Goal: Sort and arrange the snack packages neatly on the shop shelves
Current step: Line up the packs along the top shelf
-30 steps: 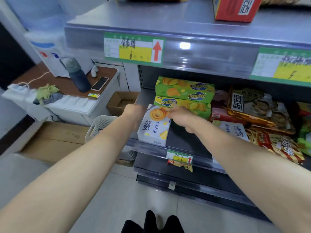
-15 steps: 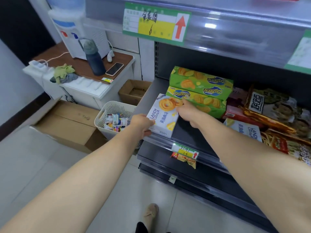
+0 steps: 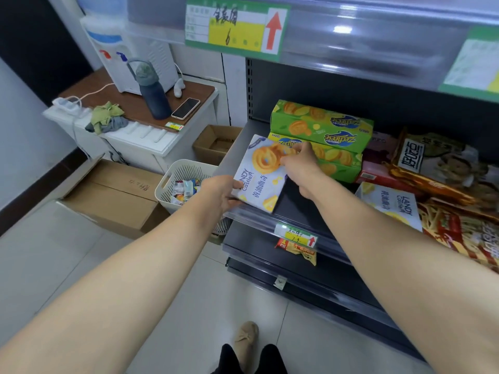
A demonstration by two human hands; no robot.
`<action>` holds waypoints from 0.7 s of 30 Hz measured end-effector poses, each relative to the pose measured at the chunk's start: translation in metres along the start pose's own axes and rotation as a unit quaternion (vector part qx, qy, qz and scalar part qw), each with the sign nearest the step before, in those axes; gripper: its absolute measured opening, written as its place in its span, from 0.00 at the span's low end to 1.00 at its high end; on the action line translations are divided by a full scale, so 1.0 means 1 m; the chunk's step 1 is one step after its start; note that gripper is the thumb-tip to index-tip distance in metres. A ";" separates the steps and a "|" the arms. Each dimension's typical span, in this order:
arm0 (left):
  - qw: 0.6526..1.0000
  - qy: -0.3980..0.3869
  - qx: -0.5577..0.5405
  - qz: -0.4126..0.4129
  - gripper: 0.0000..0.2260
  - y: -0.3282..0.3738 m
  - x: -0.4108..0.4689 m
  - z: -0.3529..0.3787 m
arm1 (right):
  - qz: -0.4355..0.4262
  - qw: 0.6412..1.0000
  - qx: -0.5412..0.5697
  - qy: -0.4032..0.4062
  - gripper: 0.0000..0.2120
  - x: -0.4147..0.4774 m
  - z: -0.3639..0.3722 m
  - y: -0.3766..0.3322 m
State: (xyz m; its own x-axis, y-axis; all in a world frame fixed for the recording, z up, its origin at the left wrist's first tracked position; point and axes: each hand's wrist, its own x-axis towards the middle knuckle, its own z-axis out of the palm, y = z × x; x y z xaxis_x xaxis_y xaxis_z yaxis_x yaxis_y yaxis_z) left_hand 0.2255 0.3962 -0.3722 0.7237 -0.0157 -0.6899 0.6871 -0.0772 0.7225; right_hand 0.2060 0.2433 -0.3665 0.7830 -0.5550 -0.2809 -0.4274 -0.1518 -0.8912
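A white and lilac Landy Castle cookie box (image 3: 260, 176) leans tilted at the left front of the dark middle shelf (image 3: 299, 211). My left hand (image 3: 220, 194) grips its lower left corner. My right hand (image 3: 302, 164) holds its upper right edge, fingers over the cookie picture. Right behind it, two green Zecheese boxes (image 3: 324, 122) lie stacked. A second Landy Castle box (image 3: 391, 205) lies flat further right on the same shelf.
Red and brown snack bags (image 3: 442, 168) and a fries bag (image 3: 459, 233) crowd the shelf's right side. A white basket (image 3: 178, 171) of small packets, cardboard boxes (image 3: 113, 195) and a side table (image 3: 151, 109) with a bottle and phone stand to the left. A yellow packet (image 3: 299, 251) sticks out below.
The cookie box has tipped back from standing upright to leaning flatter. My left hand has shifted from its far side to its lower left corner. The view has dropped lower.
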 end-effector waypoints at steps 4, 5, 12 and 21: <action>0.999 0.003 -0.017 0.040 0.11 0.002 -0.014 -0.002 | -0.025 0.999 0.032 0.031 0.14 -0.024 -0.012 -0.001; 0.998 0.000 -0.020 0.054 0.11 0.002 -0.019 -0.004 | -0.033 0.998 0.038 0.035 0.13 -0.031 -0.014 -0.001; 0.993 0.034 -0.001 0.115 0.08 -0.001 -0.055 -0.017 | -0.049 0.999 0.005 0.016 0.17 -0.076 -0.023 0.005; 0.991 0.003 0.002 0.131 0.09 -0.018 -0.107 -0.014 | 0.066 0.997 0.022 0.022 0.07 -0.143 -0.061 0.017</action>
State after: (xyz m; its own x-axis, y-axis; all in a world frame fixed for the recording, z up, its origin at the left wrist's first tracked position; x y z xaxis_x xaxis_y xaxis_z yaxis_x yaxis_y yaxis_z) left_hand 0.1365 0.4129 -0.3107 0.8779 -0.0307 -0.4778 0.4746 -0.0759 0.8769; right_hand 0.0591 0.2697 -0.3200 0.7004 -0.6032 -0.3816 -0.5039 -0.0392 -0.8629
